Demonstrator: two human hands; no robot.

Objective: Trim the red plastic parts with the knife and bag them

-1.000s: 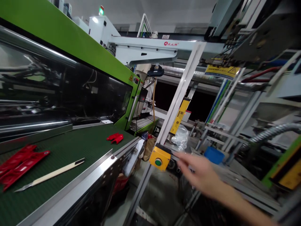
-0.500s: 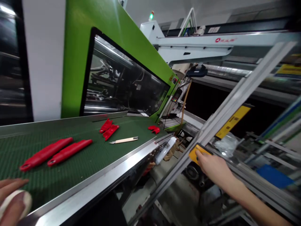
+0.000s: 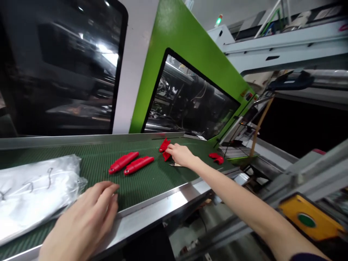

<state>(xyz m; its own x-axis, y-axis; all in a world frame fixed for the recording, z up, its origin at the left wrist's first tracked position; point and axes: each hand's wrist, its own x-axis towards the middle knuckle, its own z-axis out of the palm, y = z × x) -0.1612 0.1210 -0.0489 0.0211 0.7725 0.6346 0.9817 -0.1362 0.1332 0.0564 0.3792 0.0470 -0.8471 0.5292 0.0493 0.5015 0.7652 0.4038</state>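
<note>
The right hand [image 3: 181, 154] reaches far across the green belt [image 3: 152, 181] and lies with its fingers curled on a small red part [image 3: 164, 145] near the belt's back rail; whether it grips the part I cannot tell. A pale knife [image 3: 174, 165] peeks out just under that hand. The left hand [image 3: 84, 221] rests flat, fingers loosely spread, on the belt's near edge, holding nothing, just beside a clear plastic bag [image 3: 35, 188]. 2 long red handles [image 3: 132, 163] lie side by side between the hands. Another red piece [image 3: 216, 157] sits farther right.

Right arm outstretched, right hand [image 3: 181, 155] palm-down, left hand [image 3: 81, 224] flat — fingers seemingly relaxed
</note>
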